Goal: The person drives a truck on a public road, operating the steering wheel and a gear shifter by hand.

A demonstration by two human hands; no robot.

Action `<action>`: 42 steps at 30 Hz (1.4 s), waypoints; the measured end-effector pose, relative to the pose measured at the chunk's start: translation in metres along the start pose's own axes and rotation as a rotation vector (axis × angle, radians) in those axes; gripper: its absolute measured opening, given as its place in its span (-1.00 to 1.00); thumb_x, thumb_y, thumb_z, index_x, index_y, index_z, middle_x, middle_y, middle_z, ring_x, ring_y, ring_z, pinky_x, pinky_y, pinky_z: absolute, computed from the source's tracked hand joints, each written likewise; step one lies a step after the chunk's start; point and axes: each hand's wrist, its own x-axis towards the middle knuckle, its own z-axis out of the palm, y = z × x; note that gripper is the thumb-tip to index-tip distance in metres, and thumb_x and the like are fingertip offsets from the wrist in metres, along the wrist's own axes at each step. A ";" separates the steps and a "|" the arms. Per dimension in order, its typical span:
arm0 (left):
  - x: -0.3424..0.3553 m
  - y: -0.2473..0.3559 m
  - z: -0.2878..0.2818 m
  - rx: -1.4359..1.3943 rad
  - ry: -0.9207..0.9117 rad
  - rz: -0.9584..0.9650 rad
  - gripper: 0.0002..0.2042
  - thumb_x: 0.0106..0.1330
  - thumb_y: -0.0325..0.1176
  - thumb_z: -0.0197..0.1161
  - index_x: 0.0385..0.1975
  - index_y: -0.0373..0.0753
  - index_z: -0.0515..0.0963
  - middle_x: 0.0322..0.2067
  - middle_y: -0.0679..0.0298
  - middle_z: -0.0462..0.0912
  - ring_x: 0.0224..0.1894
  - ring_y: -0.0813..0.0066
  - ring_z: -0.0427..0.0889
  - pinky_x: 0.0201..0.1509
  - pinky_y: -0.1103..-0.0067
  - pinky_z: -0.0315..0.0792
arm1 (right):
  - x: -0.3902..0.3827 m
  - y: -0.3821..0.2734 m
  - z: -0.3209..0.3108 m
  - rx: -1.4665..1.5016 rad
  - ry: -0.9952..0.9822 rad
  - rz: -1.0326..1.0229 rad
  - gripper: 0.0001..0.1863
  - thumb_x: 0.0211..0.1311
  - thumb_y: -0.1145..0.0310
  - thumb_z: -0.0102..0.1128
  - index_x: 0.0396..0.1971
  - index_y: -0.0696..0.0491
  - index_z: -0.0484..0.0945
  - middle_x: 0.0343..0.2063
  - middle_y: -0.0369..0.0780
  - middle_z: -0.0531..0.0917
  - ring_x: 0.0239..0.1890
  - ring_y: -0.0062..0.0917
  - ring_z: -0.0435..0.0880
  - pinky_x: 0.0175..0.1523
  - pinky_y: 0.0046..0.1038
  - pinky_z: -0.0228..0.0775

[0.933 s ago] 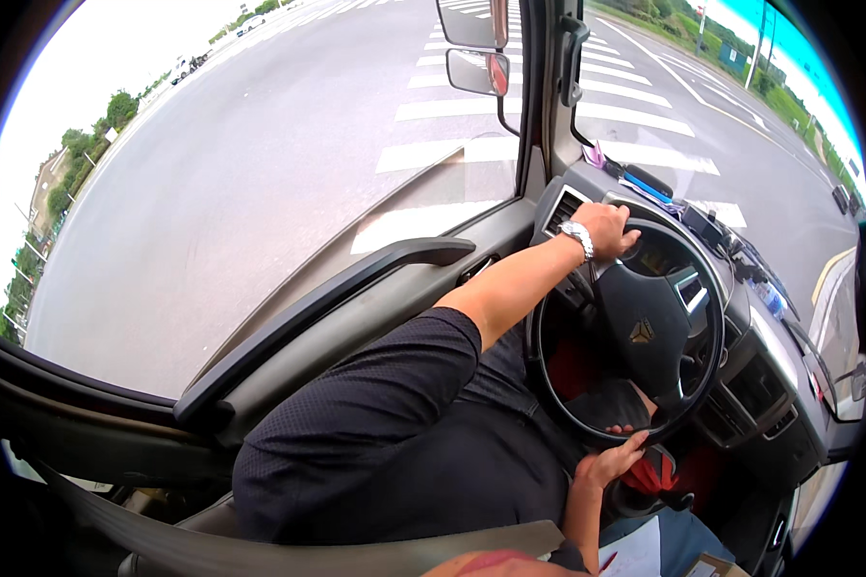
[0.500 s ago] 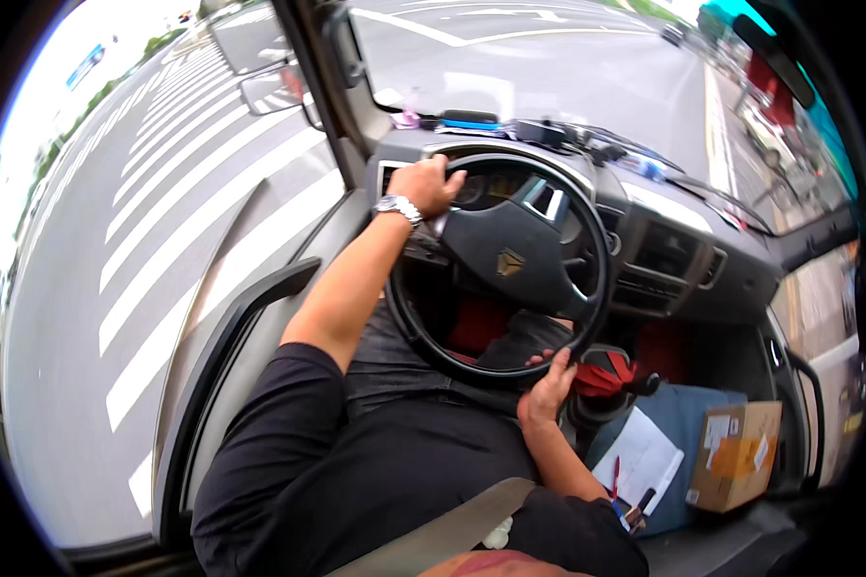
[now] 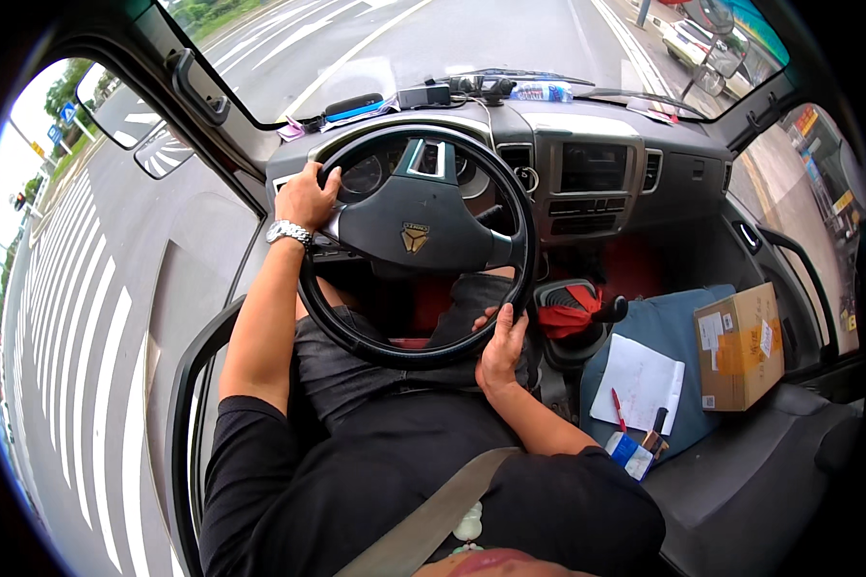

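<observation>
A black steering wheel (image 3: 522,216) stands in front of me, with a gold-coloured emblem on its hub. My left hand (image 3: 305,199) is closed round the upper left of its rim, and a silver watch (image 3: 289,232) circles that wrist. Lower down on the right side, my right hand (image 3: 500,348) grips the rim with the thumb up along it and fingertips showing inside. Just right of that hand is a gear lever (image 3: 610,309) with a black knob and red cloth tied about its base. A grey seat belt (image 3: 428,519) crosses my black shirt.
On the dashboard lie a dark case (image 3: 353,104), papers and a water bottle (image 3: 542,91). A cardboard box (image 3: 739,348), white papers (image 3: 652,370) and a red pen (image 3: 619,411) rest to my right. Outside are a crosswalk (image 3: 91,356), the road and a white car (image 3: 693,40).
The view has swung so the dashboard now looks level, with the wheel further left in the picture. Lanes ahead run straighter, and the crosswalk has shifted left. Both hands keep hold of the rim.
</observation>
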 end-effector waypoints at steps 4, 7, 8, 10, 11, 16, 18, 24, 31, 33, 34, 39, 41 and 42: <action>-0.015 -0.009 -0.004 -0.055 -0.036 -0.087 -0.49 0.45 0.14 0.16 -0.02 -0.26 0.64 -0.27 -0.16 0.75 -0.15 -0.17 0.74 -0.04 0.14 0.59 | 0.014 0.000 -0.004 -0.062 -0.010 -0.022 -0.63 0.66 0.04 -0.06 0.08 0.05 0.30 -0.23 -0.26 0.55 -0.37 -0.60 0.59 -0.21 -0.49 0.52; -0.033 -0.016 -0.010 -0.087 0.000 -0.126 -0.53 0.47 0.09 0.16 -0.05 -0.25 0.62 -0.28 -0.15 0.75 -0.16 -0.20 0.73 -0.05 0.11 0.59 | 0.011 0.003 -0.010 -0.010 -0.027 -0.027 -0.60 0.64 0.02 -0.03 0.12 0.05 0.30 -0.25 -0.27 0.56 -0.37 -0.60 0.60 -0.21 -0.48 0.51; -0.037 -0.016 -0.012 -0.100 0.003 -0.143 -0.53 0.48 0.09 0.15 -0.03 -0.26 0.61 -0.26 -0.16 0.75 -0.15 -0.21 0.73 -0.05 0.10 0.58 | 0.013 0.002 -0.011 -0.016 -0.043 -0.041 -0.60 0.64 0.00 -0.05 0.07 0.06 0.32 -0.27 -0.26 0.58 -0.37 -0.59 0.61 -0.20 -0.48 0.51; -0.050 -0.018 -0.019 -0.145 -0.002 -0.208 -0.52 0.50 0.09 0.12 0.02 -0.27 0.57 -0.24 -0.19 0.74 -0.14 -0.24 0.72 -0.06 0.08 0.57 | 0.017 0.005 -0.014 -0.038 -0.072 -0.056 -0.60 0.64 -0.01 -0.05 0.03 0.06 0.33 -0.28 -0.25 0.59 -0.37 -0.59 0.62 -0.19 -0.50 0.51; -0.055 -0.020 -0.018 -0.183 -0.019 -0.245 -0.52 0.52 0.09 0.11 0.04 -0.27 0.56 -0.23 -0.20 0.74 -0.14 -0.25 0.71 -0.07 0.07 0.56 | 0.016 0.006 -0.015 -0.051 -0.077 -0.059 -0.60 0.64 -0.01 -0.05 0.01 0.07 0.34 -0.29 -0.25 0.60 -0.37 -0.58 0.62 -0.19 -0.50 0.50; -0.119 -0.045 -0.003 -0.635 -0.075 -0.439 -0.60 0.59 -0.15 0.16 0.14 -0.38 0.37 -0.26 0.16 0.71 -0.49 0.44 0.73 -0.38 0.50 0.58 | -0.006 0.012 -0.016 -0.049 -0.069 -0.019 -0.58 0.60 -0.03 0.04 -0.04 0.07 0.35 -0.32 -0.24 0.62 -0.37 -0.53 0.62 -0.16 -0.47 0.50; -0.137 -0.035 0.014 -0.745 0.017 -0.433 -0.55 0.59 -0.16 0.15 0.18 -0.45 0.32 -0.27 0.10 0.70 -0.47 0.42 0.75 -0.36 0.50 0.60 | 0.017 0.008 -0.022 -0.085 -0.105 -0.037 -0.52 0.63 -0.06 -0.06 0.16 0.07 0.36 -0.35 -0.24 0.62 -0.38 -0.57 0.63 -0.22 -0.53 0.52; -0.189 0.012 0.070 -0.827 0.210 -0.546 -0.47 0.61 -0.13 0.14 0.23 -0.54 0.26 -0.04 0.02 0.67 -0.02 0.36 0.62 0.10 0.49 0.47 | 0.134 -0.030 -0.072 -0.283 -0.429 -0.087 -0.36 0.61 -0.21 -0.15 0.13 0.13 0.50 -0.29 -0.26 0.66 -0.31 -0.63 0.63 -0.16 -0.56 0.49; -0.303 0.079 0.121 -1.086 -0.040 -0.634 -0.51 0.59 -0.07 0.16 0.12 -0.47 0.36 0.02 0.00 0.63 0.00 0.31 0.65 0.15 0.46 0.54 | 0.138 -0.036 -0.271 -0.754 -0.261 0.047 -0.39 0.59 -0.17 -0.06 0.06 0.14 0.60 -0.28 -0.26 0.71 -0.28 -0.62 0.68 -0.16 -0.55 0.52; -0.337 0.061 0.143 -1.040 -0.248 -0.728 -0.48 0.57 -0.03 0.17 0.11 -0.47 0.35 -0.03 -0.02 0.65 -0.09 0.25 0.72 -0.05 0.41 0.65 | 0.094 -0.026 -0.321 -0.893 -0.220 0.123 -0.44 0.55 -0.10 0.08 0.09 0.15 0.59 -0.25 -0.22 0.72 -0.19 -0.54 0.72 -0.03 -0.46 0.56; -0.344 0.048 0.153 -1.053 -0.396 -0.809 -0.47 0.57 0.00 0.17 0.11 -0.45 0.35 -0.07 -0.03 0.67 -0.14 0.21 0.77 -0.18 0.37 0.71 | 0.080 -0.025 -0.332 -0.950 -0.299 0.124 -0.45 0.51 -0.07 0.15 0.11 0.15 0.59 -0.20 -0.18 0.73 -0.13 -0.49 0.72 0.03 -0.41 0.56; -0.323 0.109 0.104 -1.382 -0.960 -1.029 -0.48 0.61 0.08 0.05 0.16 -0.35 0.38 -0.11 -0.04 0.73 -0.19 0.24 0.76 -0.12 0.48 0.61 | 0.028 -0.033 -0.339 -1.125 -0.671 0.321 -0.38 0.39 -0.14 0.27 0.11 0.15 0.63 0.07 -0.04 0.67 0.17 -0.27 0.65 0.29 -0.30 0.44; -0.323 0.112 0.097 -1.364 -1.049 -1.052 -0.47 0.62 0.08 0.01 0.17 -0.37 0.38 -0.09 -0.05 0.73 -0.19 0.27 0.75 -0.08 0.50 0.58 | 0.016 -0.039 -0.330 -1.114 -0.601 0.192 -0.44 0.33 -0.07 0.33 0.07 0.11 0.67 0.09 -0.07 0.66 0.20 -0.22 0.61 0.30 -0.28 0.44; -0.322 0.116 0.094 -1.315 -1.071 -1.023 -0.46 0.62 0.08 0.00 0.18 -0.38 0.38 -0.07 -0.05 0.73 -0.18 0.28 0.75 -0.06 0.51 0.58 | 0.005 -0.040 -0.326 -1.166 -0.595 -0.010 -0.46 0.31 -0.05 0.35 0.05 0.10 0.68 0.09 -0.09 0.65 0.20 -0.22 0.61 0.30 -0.27 0.44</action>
